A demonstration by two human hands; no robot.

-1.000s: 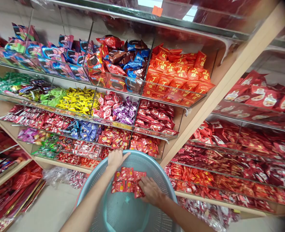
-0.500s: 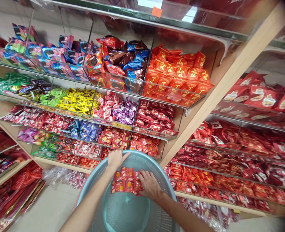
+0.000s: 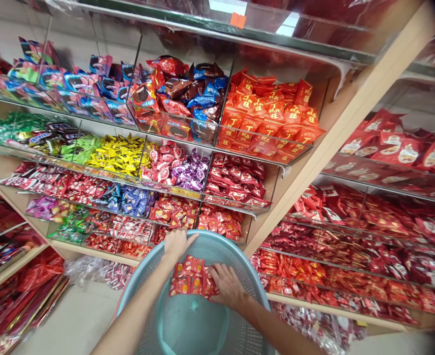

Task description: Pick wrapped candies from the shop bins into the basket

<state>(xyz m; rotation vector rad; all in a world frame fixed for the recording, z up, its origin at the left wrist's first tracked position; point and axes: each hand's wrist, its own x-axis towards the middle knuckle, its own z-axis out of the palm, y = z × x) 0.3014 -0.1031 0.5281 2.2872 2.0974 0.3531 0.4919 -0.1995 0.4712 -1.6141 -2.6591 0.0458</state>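
Note:
My left hand is closed over the far rim of a blue-green plastic basket, its thumb lying along the edge. Inside the basket, several red candy packets with yellow and orange round prints lie side by side in a small cluster. My right hand reaches in from the right, with its fingers slightly apart and resting on the rightmost packets. Part of those packets is hidden under the fingers. The rest of the visible basket floor is bare.
Ahead stands a wooden shelf unit with clear-fronted bins. They hold red-orange packets, yellow wrapped candies and purple ones. A second candy shelf is on the right. Plastic bags of candy lie on the floor.
My right hand has shifted very slightly left over the packets, and its fingers have drawn a little closer together. The left hand and basket stay where they were.

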